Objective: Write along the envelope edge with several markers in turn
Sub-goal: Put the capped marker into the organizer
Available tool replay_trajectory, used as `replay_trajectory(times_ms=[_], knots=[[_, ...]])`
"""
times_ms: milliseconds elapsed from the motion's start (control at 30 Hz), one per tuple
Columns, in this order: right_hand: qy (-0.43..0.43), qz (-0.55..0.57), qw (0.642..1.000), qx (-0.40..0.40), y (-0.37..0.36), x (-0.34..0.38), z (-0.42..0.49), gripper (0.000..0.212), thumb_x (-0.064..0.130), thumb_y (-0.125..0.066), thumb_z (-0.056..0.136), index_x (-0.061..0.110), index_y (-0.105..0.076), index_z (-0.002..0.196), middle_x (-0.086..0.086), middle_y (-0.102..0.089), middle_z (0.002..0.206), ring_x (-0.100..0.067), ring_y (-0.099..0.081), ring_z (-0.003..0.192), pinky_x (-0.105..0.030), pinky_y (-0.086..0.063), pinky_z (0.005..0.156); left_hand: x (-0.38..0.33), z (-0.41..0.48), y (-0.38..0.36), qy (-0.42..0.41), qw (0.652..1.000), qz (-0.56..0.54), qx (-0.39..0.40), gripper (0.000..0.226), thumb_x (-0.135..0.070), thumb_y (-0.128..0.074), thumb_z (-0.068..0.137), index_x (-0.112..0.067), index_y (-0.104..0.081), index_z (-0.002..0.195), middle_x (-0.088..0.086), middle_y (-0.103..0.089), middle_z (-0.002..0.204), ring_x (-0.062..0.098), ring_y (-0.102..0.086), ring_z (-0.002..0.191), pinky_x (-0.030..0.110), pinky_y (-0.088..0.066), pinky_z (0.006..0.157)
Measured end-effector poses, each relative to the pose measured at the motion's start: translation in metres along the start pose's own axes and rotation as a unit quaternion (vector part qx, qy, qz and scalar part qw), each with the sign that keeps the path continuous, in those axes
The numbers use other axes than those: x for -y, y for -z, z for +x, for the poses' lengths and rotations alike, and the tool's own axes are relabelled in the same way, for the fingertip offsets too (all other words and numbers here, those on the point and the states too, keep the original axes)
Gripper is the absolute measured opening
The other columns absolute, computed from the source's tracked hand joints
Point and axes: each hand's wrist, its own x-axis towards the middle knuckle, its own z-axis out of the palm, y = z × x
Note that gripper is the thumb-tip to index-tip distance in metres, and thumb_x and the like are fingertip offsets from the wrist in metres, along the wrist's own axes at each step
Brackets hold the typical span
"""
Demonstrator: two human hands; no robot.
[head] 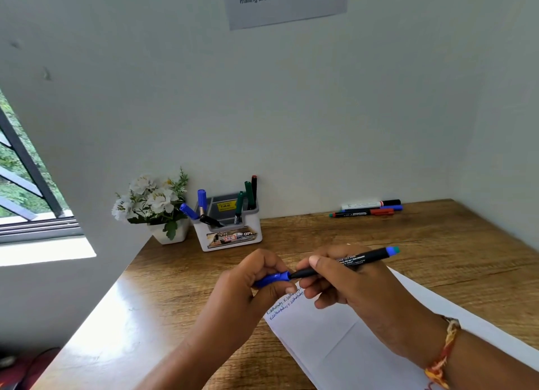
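At 5 o'clock on the wooden desk (437,244) lies a white envelope (335,340), lines of blue handwriting (284,306) along its far edge. Just above that edge the right hand (358,290) curls its fingers around a black-barrelled blue marker (358,260), while the left hand (253,279) pinches the blue cap (272,279) at the marker's tip end. Toward 11 o'clock from the hands a white marker holder (230,232) stands against the wall with potted white flowers (154,206) on its 9 o'clock side; three loose markers (367,209) lie at 1 o'clock.

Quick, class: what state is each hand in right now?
The left hand grips the blue cap.
The right hand grips the black marker.
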Motion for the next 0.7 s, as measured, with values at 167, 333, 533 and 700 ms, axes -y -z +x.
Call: replay_trajectory(times_ms=[167, 333, 533, 700], knots=[[0.004, 0.001, 1.0, 0.013, 0.0008, -0.0018, 0.0007, 0.012, 0.027, -0.07, 0.091, 0.016, -0.067, 0.095, -0.01, -0.079, 0.08, -0.021, -0.077, 0.072, -0.025, -0.06, 0.057, -0.0011, 0.0002, 0.0003, 0.002, 1.0, 0.008, 0.002, 0.025, -0.058, -0.068, 0.077, -0.048, -0.057, 0.097, -0.021, -0.073, 0.091, 0.009, -0.069, 0.086, 0.022, -0.055, 0.071], [0.031, 0.008, 0.999, 0.018, 0.0031, 0.0012, -0.0012, 0.02, 0.037, -0.08, 0.074, 0.021, -0.076, 0.086, -0.009, -0.075, 0.072, -0.015, -0.071, 0.063, -0.022, -0.054, 0.053, -0.0016, -0.0002, 0.0003, 0.007, 1.0, 0.0, -0.002, 0.03, -0.063, -0.067, 0.073, -0.048, -0.058, 0.097, -0.022, -0.073, 0.092, 0.006, -0.07, 0.087, 0.027, -0.058, 0.073], [-0.007, 0.069, 0.998, 0.008, 0.0016, -0.0007, -0.0005, 0.027, 0.023, -0.055, 0.101, 0.015, -0.079, 0.092, -0.015, -0.079, 0.084, -0.022, -0.077, 0.076, -0.025, -0.058, 0.059, -0.0003, -0.0007, 0.0001, 0.006, 1.0, 0.004, -0.011, 0.028, -0.06, -0.068, 0.074, -0.047, -0.059, 0.097, -0.021, -0.073, 0.091, 0.009, -0.07, 0.084, 0.03, -0.059, 0.07], [0.015, 0.039, 0.999, 0.02, 0.0007, -0.0013, -0.0003, 0.023, 0.036, -0.067, 0.084, 0.015, -0.075, 0.09, -0.012, -0.08, 0.083, -0.023, -0.078, 0.077, -0.025, -0.059, 0.059, -0.002, -0.0011, -0.0007, -0.003, 1.0, 0.01, -0.01, 0.022, -0.054, -0.07, 0.078, -0.047, -0.059, 0.095, -0.021, -0.072, 0.088, 0.008, -0.069, 0.08, 0.02, -0.055, 0.067]])
